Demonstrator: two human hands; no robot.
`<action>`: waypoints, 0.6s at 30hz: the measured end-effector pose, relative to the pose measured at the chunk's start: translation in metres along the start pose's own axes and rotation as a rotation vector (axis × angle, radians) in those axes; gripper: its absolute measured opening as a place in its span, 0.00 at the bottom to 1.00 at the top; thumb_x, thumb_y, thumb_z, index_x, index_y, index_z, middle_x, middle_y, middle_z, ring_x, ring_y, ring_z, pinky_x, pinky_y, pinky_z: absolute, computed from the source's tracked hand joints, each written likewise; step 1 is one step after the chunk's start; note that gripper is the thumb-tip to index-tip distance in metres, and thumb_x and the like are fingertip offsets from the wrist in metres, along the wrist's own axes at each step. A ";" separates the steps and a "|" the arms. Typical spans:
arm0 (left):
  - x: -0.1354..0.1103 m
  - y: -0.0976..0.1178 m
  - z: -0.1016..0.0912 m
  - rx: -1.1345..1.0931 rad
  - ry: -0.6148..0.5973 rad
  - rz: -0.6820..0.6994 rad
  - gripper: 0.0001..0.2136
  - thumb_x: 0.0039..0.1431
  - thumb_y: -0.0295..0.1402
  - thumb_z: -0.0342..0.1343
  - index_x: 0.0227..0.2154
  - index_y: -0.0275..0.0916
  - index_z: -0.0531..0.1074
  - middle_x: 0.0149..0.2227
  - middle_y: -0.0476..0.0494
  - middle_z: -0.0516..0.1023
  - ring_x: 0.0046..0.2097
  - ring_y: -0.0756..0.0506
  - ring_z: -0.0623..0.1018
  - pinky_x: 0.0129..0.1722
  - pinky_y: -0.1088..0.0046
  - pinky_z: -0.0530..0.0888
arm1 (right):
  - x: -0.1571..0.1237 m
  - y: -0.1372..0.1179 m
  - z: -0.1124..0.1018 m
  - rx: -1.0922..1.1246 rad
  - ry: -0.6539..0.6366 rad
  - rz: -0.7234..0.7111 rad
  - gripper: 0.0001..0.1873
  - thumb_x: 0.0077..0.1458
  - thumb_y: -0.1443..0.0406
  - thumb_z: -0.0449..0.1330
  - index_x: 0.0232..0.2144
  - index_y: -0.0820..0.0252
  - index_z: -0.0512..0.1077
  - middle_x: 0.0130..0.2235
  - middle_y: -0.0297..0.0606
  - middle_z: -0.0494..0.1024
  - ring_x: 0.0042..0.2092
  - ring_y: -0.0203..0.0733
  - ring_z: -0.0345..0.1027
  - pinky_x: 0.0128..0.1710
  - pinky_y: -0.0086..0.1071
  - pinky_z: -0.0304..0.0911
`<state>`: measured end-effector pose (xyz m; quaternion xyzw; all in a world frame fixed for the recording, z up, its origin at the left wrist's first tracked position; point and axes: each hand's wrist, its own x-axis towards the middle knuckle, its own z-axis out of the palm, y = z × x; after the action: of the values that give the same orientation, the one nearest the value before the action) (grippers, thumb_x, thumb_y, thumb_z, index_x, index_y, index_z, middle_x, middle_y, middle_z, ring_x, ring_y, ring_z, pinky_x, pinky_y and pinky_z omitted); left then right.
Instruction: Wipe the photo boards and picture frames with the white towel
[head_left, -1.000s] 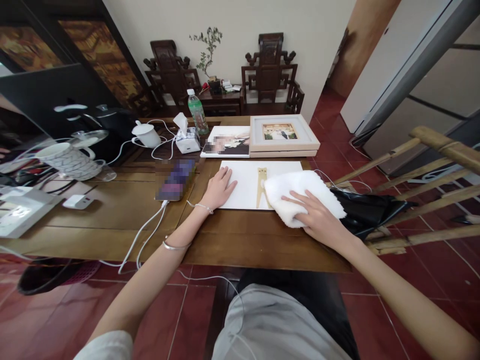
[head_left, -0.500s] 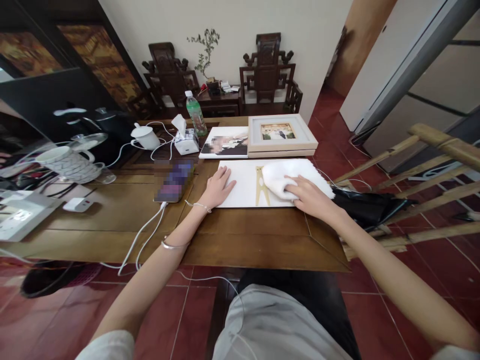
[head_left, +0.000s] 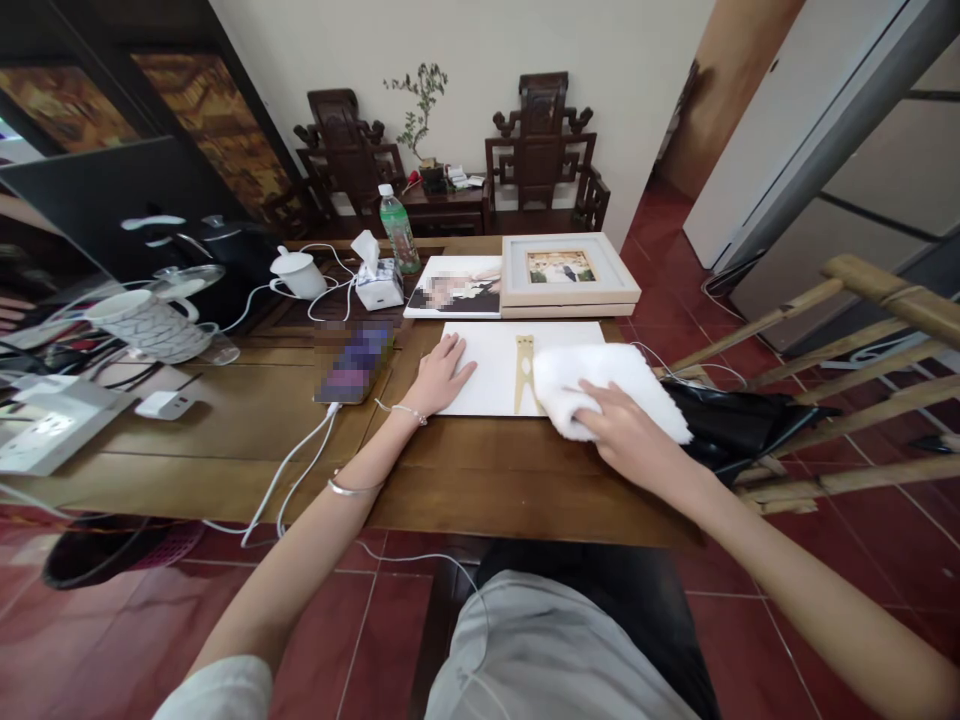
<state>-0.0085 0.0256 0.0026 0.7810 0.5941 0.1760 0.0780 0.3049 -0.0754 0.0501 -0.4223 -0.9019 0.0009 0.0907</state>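
Observation:
My left hand [head_left: 442,376] lies flat with fingers spread on the left end of a white rectangular panel [head_left: 486,370]. A tan, A-shaped piece [head_left: 523,352] lies on the panel's middle, its lower right part hidden by cloth. My right hand [head_left: 630,432] grips a fluffy white cloth [head_left: 637,375], fingers tucked into its folded front edge. The cloth covers the panel's right part and hangs a little past its front edge.
Behind the panel lie a light wooden picture frame [head_left: 622,270] and a photo print [head_left: 454,285]. A tissue box [head_left: 380,285], bottle [head_left: 400,235] and charging phone [head_left: 355,365] stand left, with mugs and cables farther out. A bamboo chair [head_left: 885,300] is at the right.
My right hand has moved the cloth to the right and towards me, baring the panel's far edge and more of the tan piece's top. My left hand stays put.

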 end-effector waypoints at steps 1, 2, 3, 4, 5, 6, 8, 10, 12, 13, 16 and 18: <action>0.000 0.000 0.000 0.000 0.001 0.004 0.25 0.68 0.41 0.47 0.63 0.34 0.61 0.69 0.30 0.57 0.70 0.36 0.56 0.66 0.52 0.58 | -0.011 -0.006 -0.001 0.014 0.005 -0.025 0.29 0.44 0.82 0.48 0.45 0.63 0.75 0.59 0.53 0.71 0.66 0.56 0.57 0.63 0.56 0.54; 0.000 -0.001 0.001 -0.001 0.001 0.007 0.25 0.68 0.41 0.47 0.63 0.34 0.61 0.69 0.30 0.57 0.70 0.36 0.56 0.66 0.52 0.58 | -0.019 -0.010 -0.002 0.025 0.004 -0.046 0.29 0.43 0.82 0.48 0.45 0.62 0.75 0.60 0.53 0.70 0.66 0.56 0.56 0.63 0.57 0.54; 0.000 -0.001 0.001 -0.002 0.001 0.010 0.25 0.68 0.41 0.47 0.63 0.34 0.61 0.69 0.30 0.57 0.70 0.36 0.56 0.65 0.51 0.59 | -0.024 -0.013 -0.003 0.034 -0.001 -0.060 0.30 0.43 0.83 0.48 0.45 0.62 0.75 0.60 0.53 0.70 0.66 0.56 0.56 0.63 0.57 0.54; 0.000 -0.001 0.000 -0.002 0.001 0.014 0.25 0.68 0.41 0.47 0.63 0.34 0.61 0.69 0.29 0.57 0.70 0.35 0.56 0.65 0.51 0.59 | -0.026 -0.013 -0.004 0.042 -0.009 -0.064 0.31 0.42 0.83 0.48 0.45 0.62 0.75 0.60 0.53 0.70 0.66 0.56 0.56 0.63 0.57 0.53; 0.000 0.000 0.000 -0.002 0.002 0.014 0.25 0.68 0.41 0.47 0.63 0.34 0.61 0.69 0.29 0.57 0.70 0.35 0.56 0.65 0.51 0.59 | -0.025 -0.012 -0.005 0.050 -0.020 -0.061 0.31 0.42 0.83 0.48 0.46 0.62 0.75 0.60 0.54 0.70 0.66 0.55 0.56 0.63 0.57 0.53; -0.001 0.001 -0.001 0.001 0.002 0.012 0.25 0.68 0.40 0.47 0.63 0.34 0.61 0.69 0.29 0.57 0.70 0.35 0.56 0.65 0.51 0.59 | -0.021 -0.009 -0.006 0.059 -0.032 -0.051 0.32 0.41 0.83 0.48 0.46 0.62 0.74 0.60 0.55 0.70 0.66 0.55 0.56 0.64 0.57 0.53; -0.001 0.002 -0.002 0.009 -0.001 0.001 0.25 0.68 0.40 0.47 0.63 0.33 0.61 0.69 0.29 0.57 0.70 0.35 0.56 0.65 0.51 0.59 | -0.006 -0.001 -0.006 0.068 -0.057 -0.016 0.33 0.42 0.83 0.48 0.48 0.64 0.73 0.60 0.58 0.69 0.67 0.55 0.54 0.64 0.57 0.51; -0.002 0.004 -0.003 0.016 -0.006 -0.007 0.25 0.68 0.39 0.48 0.63 0.32 0.61 0.69 0.29 0.57 0.70 0.36 0.55 0.65 0.52 0.59 | 0.017 0.010 -0.005 0.066 -0.085 0.019 0.32 0.43 0.83 0.48 0.51 0.67 0.72 0.61 0.61 0.67 0.68 0.56 0.51 0.64 0.57 0.50; -0.003 0.006 -0.004 0.019 -0.008 -0.006 0.24 0.68 0.39 0.47 0.63 0.33 0.61 0.69 0.30 0.57 0.70 0.36 0.55 0.65 0.52 0.59 | 0.044 0.019 -0.004 0.068 -0.100 0.043 0.32 0.45 0.82 0.48 0.53 0.69 0.70 0.60 0.62 0.68 0.69 0.58 0.49 0.64 0.58 0.48; -0.003 0.006 -0.005 0.022 -0.009 -0.007 0.24 0.68 0.39 0.47 0.63 0.33 0.61 0.69 0.30 0.57 0.70 0.36 0.55 0.65 0.52 0.59 | 0.058 0.023 -0.003 0.075 -0.100 0.051 0.32 0.46 0.81 0.48 0.54 0.68 0.69 0.59 0.60 0.69 0.69 0.58 0.49 0.64 0.58 0.49; -0.003 0.007 -0.005 0.043 -0.017 -0.024 0.24 0.69 0.37 0.46 0.64 0.32 0.61 0.69 0.30 0.57 0.70 0.36 0.55 0.65 0.52 0.60 | 0.095 0.026 -0.001 0.116 -0.086 0.077 0.34 0.47 0.81 0.46 0.57 0.65 0.67 0.58 0.54 0.72 0.68 0.56 0.52 0.62 0.59 0.50; -0.003 0.007 -0.005 0.057 -0.016 -0.038 0.23 0.69 0.35 0.44 0.64 0.33 0.61 0.69 0.31 0.57 0.70 0.37 0.56 0.65 0.54 0.60 | 0.111 0.022 0.001 0.129 -0.090 0.095 0.35 0.49 0.81 0.45 0.59 0.64 0.65 0.61 0.52 0.69 0.68 0.58 0.50 0.62 0.62 0.48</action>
<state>-0.0051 0.0207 0.0090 0.7728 0.6130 0.1513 0.0636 0.2520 0.0230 0.0652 -0.4575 -0.8821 0.0823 0.0767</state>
